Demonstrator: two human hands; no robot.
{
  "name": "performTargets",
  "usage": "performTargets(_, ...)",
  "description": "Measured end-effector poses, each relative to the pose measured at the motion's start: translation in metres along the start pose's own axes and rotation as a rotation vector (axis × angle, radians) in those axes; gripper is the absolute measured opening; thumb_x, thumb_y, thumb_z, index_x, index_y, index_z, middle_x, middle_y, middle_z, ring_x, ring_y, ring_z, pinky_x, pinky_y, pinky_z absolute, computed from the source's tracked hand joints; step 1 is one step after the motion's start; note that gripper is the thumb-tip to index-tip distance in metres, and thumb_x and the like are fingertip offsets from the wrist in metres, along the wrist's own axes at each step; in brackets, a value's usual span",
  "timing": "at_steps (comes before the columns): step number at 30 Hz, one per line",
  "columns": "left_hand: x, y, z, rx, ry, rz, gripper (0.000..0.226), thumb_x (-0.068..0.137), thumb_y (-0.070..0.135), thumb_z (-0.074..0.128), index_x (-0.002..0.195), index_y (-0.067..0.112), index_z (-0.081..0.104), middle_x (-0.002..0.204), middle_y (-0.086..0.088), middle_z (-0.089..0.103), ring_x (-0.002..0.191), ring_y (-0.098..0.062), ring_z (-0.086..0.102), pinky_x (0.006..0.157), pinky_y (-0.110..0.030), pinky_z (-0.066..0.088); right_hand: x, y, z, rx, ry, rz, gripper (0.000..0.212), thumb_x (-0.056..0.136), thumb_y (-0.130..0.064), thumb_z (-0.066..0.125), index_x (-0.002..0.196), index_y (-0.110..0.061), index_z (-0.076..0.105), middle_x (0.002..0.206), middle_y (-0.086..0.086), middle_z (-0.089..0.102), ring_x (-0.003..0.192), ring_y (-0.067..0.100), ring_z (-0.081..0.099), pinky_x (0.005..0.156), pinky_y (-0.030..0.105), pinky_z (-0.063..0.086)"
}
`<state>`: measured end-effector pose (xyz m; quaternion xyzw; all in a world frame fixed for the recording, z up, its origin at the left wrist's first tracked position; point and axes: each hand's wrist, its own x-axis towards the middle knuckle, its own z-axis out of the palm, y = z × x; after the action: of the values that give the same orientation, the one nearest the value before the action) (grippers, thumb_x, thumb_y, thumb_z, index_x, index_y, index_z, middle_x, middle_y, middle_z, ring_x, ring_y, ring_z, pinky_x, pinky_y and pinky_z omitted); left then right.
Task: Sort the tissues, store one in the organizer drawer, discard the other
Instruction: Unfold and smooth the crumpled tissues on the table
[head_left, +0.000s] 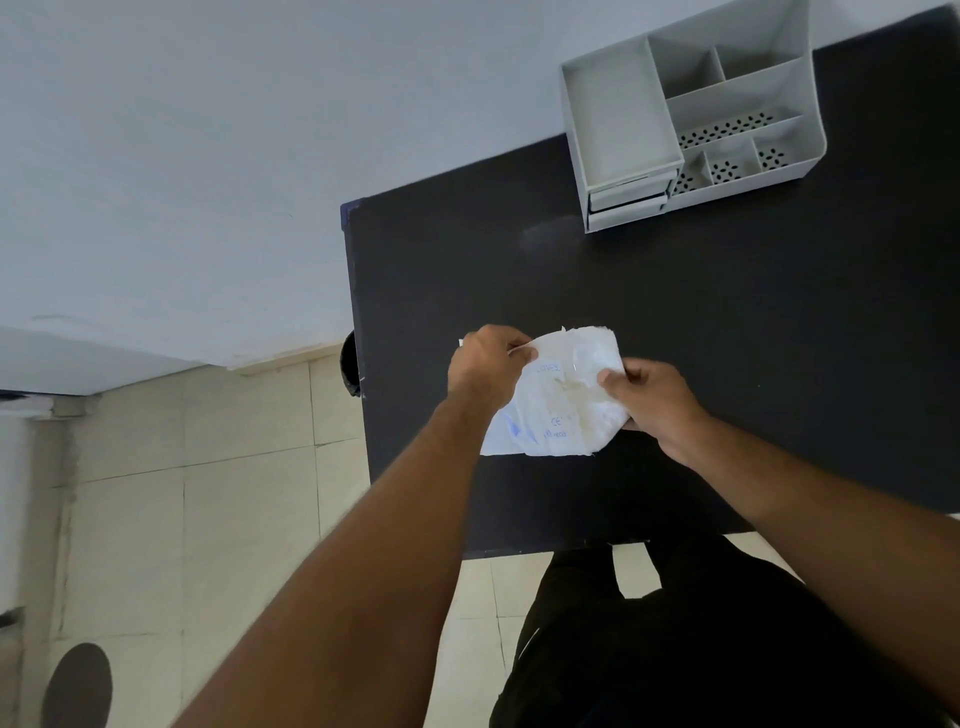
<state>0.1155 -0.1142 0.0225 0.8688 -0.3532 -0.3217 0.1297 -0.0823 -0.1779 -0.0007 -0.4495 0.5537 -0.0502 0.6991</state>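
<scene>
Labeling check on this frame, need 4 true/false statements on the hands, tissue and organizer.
1. Both hands hold the tissue. True: left hand and right hand grip opposite edges.
2. The organizer sits at the table's near edge. False: it stands at the far right of the black table.
3. The tissue bears blue print. True.
4. A tissue lies in the organizer's top tray. False: the tray looks empty.

White tissue (faint blue print) over a black table; grey organizer, dark-perforated floors.
</scene>
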Motion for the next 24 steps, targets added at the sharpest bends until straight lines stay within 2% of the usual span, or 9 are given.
performTargets(4, 0.003, -0.005, -0.007, 0.053, -0.011, -0.001, 0.018, 0.096, 0.034, 0.066, 0.106, 0.023, 0.076, 0.097, 0.004, 0.075, 0.083, -0.016, 0.069, 0.078, -0.037, 0.060, 0.001, -0.003, 0.003, 0.139, 0.110, 0.026, 0.017, 0.099, -0.021, 0.062, 0.113, -0.017, 0.071, 0.104, 0.003, 0.075, 0.089, 0.016, 0.073, 0.064, 0.030, 0.059)
performTargets(7, 0.005, -0.006, -0.010, 0.070, -0.004, 0.002, 0.018, 0.096, 0.033, 0.066, 0.106, 0.024, 0.077, 0.095, 0.004, 0.074, 0.082, -0.017, 0.068, 0.077, -0.036, 0.060, 0.000, -0.003, 0.008, 0.197, 0.136, 0.060, 0.020, 0.098, -0.021, 0.063, 0.116, -0.017, 0.070, 0.105, 0.002, 0.074, 0.090, 0.015, 0.073, 0.062, 0.030, 0.059)
performTargets(9, 0.007, -0.008, -0.012, 0.068, 0.000, -0.004, 0.018, 0.096, 0.034, 0.066, 0.106, 0.024, 0.077, 0.096, 0.004, 0.075, 0.082, -0.017, 0.068, 0.076, -0.035, 0.060, -0.001, -0.003, 0.010, 0.207, 0.114, 0.071, 0.018, 0.099, -0.023, 0.061, 0.114, -0.019, 0.070, 0.106, 0.001, 0.074, 0.092, 0.016, 0.073, 0.061, 0.031, 0.060)
performTargets(12, 0.011, -0.011, -0.012, 0.000, 0.025, -0.019, 0.017, 0.094, 0.034, 0.068, 0.104, 0.024, 0.078, 0.095, 0.004, 0.075, 0.083, -0.017, 0.069, 0.079, -0.037, 0.060, -0.002, -0.005, 0.010, 0.185, -0.011, 0.099, 0.010, 0.099, -0.027, 0.060, 0.108, -0.026, 0.066, 0.110, 0.000, 0.072, 0.098, 0.018, 0.072, 0.062, 0.032, 0.061)
performTargets(14, 0.013, -0.011, -0.013, -0.063, 0.042, -0.032, 0.015, 0.093, 0.033, 0.069, 0.102, 0.024, 0.078, 0.093, 0.007, 0.075, 0.083, -0.015, 0.069, 0.081, -0.039, 0.061, -0.001, -0.005, 0.011, 0.161, -0.066, 0.114, 0.011, 0.099, -0.021, 0.061, 0.109, -0.024, 0.065, 0.112, 0.002, 0.071, 0.100, 0.019, 0.071, 0.063, 0.033, 0.061)
performTargets(20, 0.018, -0.021, -0.020, 0.005, 0.041, -0.065, 0.015, 0.094, 0.033, 0.067, 0.100, 0.026, 0.078, 0.094, 0.006, 0.074, 0.085, -0.019, 0.068, 0.078, -0.038, 0.060, 0.008, -0.004, 0.012, 0.186, 0.090, 0.131, 0.008, 0.097, -0.014, 0.064, 0.101, -0.019, 0.069, 0.107, 0.005, 0.073, 0.092, 0.017, 0.072, 0.064, 0.031, 0.060)
performTargets(24, 0.016, -0.028, -0.021, 0.028, 0.058, -0.080, 0.015, 0.094, 0.033, 0.066, 0.100, 0.027, 0.078, 0.091, 0.006, 0.074, 0.083, -0.020, 0.068, 0.076, -0.037, 0.060, 0.009, -0.006, 0.013, 0.260, 0.107, 0.169, 0.010, 0.098, -0.014, 0.062, 0.095, -0.022, 0.067, 0.106, 0.005, 0.071, 0.091, 0.017, 0.070, 0.064, 0.032, 0.058)
